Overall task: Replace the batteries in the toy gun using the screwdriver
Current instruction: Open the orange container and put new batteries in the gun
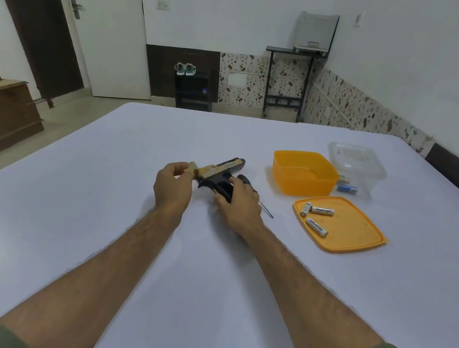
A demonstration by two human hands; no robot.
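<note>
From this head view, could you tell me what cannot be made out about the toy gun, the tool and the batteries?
- Toy gun: its grip and battery door lie under the right hand; the rear end sits inside the left hand.
- Screwdriver: only the shaft shows, the handle mostly behind the right hand.
- Clear container: contents blurred; a blue item sits beside the orange box.
- Batteries on the orange lid: polarity marks too small.

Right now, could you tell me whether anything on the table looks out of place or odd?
Nothing stands out: three white batteries lie loose on the flat orange lid, not spilled.
</note>
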